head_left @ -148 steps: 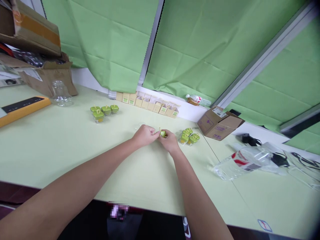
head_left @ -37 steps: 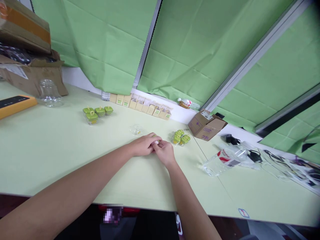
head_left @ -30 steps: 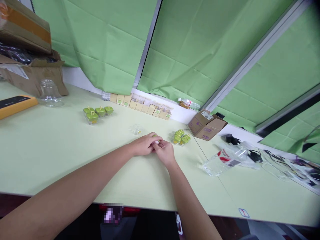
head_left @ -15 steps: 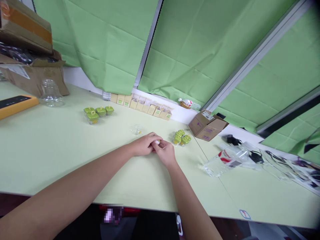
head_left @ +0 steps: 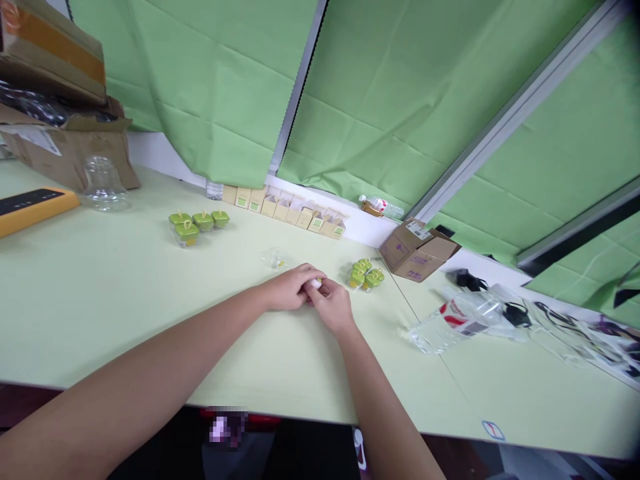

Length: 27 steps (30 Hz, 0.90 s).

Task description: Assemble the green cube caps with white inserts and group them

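Observation:
My left hand (head_left: 291, 287) and my right hand (head_left: 333, 303) meet above the middle of the table, fingers closed around one small white object (head_left: 315, 283) with a bit of yellow-green beside it. The fingers cover most of it, so its kind is hidden. Just beyond my left hand lies a small clear plastic piece (head_left: 274, 258) with a yellow spot. To the right of my hands sits a cluster of small green-lidded clear containers (head_left: 367, 274). Farther left stands a similar group of green-lidded containers (head_left: 187, 231).
Small cardboard boxes (head_left: 283, 208) line the wall. An open carton (head_left: 417, 250), a large clear bottle (head_left: 453, 320) and cables (head_left: 565, 327) are at the right. At the left are a yellow-and-black device (head_left: 37, 208), a clear jar (head_left: 104, 187) and stacked cartons (head_left: 70, 153).
Both hands stay together on the small white object, with only slight finger movement. The view has shifted very slightly; everything else on the table lies as before.

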### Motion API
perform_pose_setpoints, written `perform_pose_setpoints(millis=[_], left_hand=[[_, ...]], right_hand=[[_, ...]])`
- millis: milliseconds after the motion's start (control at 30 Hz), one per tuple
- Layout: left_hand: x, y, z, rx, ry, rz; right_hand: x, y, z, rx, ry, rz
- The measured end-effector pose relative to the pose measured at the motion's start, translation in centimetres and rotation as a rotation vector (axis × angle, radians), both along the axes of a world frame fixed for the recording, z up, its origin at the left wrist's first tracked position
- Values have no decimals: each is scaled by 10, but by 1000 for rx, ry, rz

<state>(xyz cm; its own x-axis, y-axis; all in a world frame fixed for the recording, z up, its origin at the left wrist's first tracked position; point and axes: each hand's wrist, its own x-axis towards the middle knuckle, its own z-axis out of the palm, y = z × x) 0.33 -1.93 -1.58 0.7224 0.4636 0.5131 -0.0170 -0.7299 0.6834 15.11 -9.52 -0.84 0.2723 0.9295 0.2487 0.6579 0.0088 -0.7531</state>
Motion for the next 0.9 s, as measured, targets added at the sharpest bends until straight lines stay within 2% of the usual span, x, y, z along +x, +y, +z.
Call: perform_pose_setpoints(millis=[533, 733, 900], left_hand=[[0, 0, 0, 3, 7, 11], [1, 4, -1, -19, 7, -14], [0, 12, -4, -53, 43, 56]], right_hand=[[1, 0, -1, -12, -6, 29], [0, -1, 3, 21, -79, -60], [1, -5, 8, 59, -95, -96]])
